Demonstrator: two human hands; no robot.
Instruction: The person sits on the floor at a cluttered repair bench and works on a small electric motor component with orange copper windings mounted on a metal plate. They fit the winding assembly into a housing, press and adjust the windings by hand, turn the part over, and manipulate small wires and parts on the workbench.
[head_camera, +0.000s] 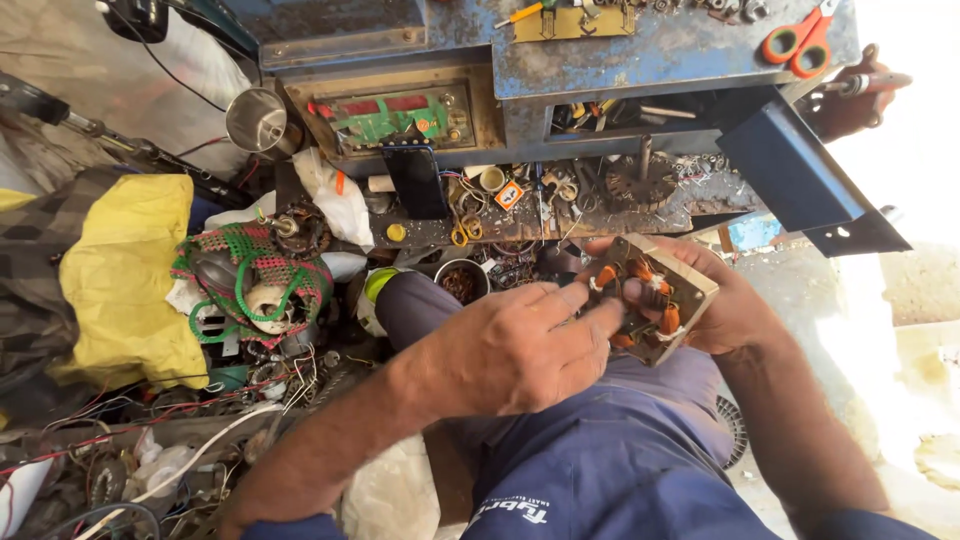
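Both hands meet mid-frame: right hand (735, 300) cups the coil block (655, 297), left hand (520, 345) fingertips pinch its windings; tugging could snap a wire.

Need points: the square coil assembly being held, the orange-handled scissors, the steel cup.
square coil assembly (672, 290), head view, on its pale outer frame edge, right side.
orange-handled scissors (797, 42), head view, on the orange handle loops.
steel cup (258, 122), head view, on the shiny inner wall near the rim.
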